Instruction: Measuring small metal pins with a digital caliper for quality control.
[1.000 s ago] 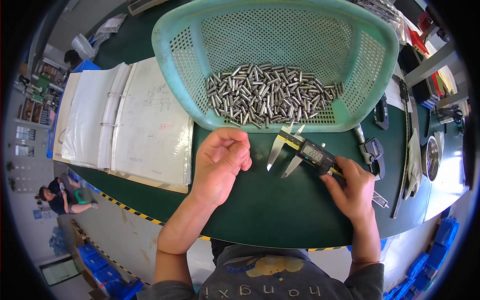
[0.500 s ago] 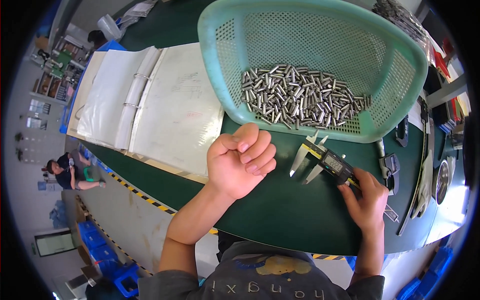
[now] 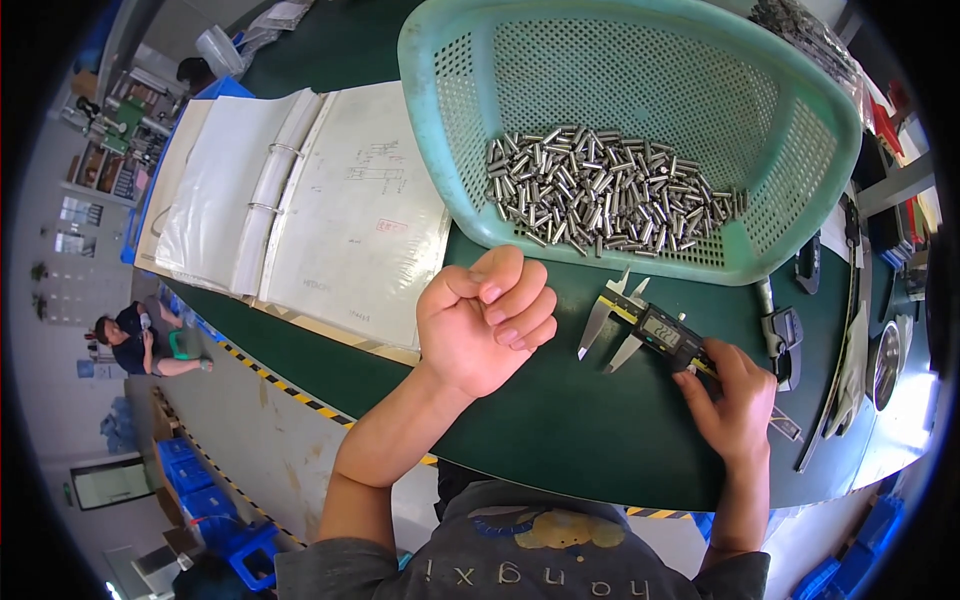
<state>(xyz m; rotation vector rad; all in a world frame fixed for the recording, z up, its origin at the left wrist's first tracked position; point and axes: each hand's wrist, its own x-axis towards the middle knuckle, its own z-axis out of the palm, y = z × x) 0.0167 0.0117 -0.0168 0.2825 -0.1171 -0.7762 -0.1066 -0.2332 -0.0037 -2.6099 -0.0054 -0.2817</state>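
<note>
My right hand (image 3: 733, 400) grips a digital caliper (image 3: 655, 330) by its beam end, thumb and fingers round it. The caliper's jaws point left and stand apart, with nothing between them. My left hand (image 3: 480, 325) is raised over the table's near side, fingers curled into a fist; whatever it may hold is hidden. Beyond both hands stands a green perforated plastic basket (image 3: 640, 268), and in it lies a heap of short shiny metal pins (image 3: 600, 190).
An open ring binder (image 3: 350, 240) with sleeved drawing sheets lies left of the basket. At right are a second digital gauge (image 3: 783, 335), a long metal rule (image 3: 835, 380) and a round metal dish (image 3: 884, 365). A person (image 3: 140, 340) sits far left. Blue crates (image 3: 205, 505) stand on the floor.
The whole view has shifted very slightly. Both hands keep their pose, the left in a fist and the right on the caliper.
</note>
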